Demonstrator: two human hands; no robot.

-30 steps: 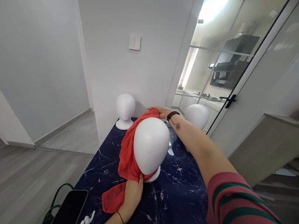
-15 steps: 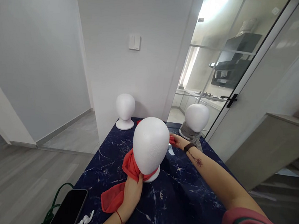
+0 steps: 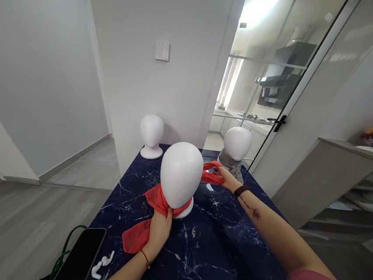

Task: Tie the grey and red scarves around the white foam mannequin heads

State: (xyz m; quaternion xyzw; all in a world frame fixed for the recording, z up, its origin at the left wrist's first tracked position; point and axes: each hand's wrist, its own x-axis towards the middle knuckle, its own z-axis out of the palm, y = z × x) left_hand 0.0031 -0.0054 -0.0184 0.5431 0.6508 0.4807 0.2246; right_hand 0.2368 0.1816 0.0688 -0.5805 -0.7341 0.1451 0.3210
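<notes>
A white foam mannequin head stands in the middle of a dark blue marbled table. A red scarf is wrapped round its neck. My left hand is closed on the scarf at the front of the neck, and a loose end lies on the table beside it. My right hand is closed on the other end of the scarf and holds it out to the right of the head.
Two more white foam heads stand at the table's far end: a bare one on the left and one with a grey scarf on the right. A black phone and white earphones lie near the left front. A glass door stands to the right.
My right hand brought the scarf from over the top of the head down and round to the right side. My left hand stayed at the neck.
</notes>
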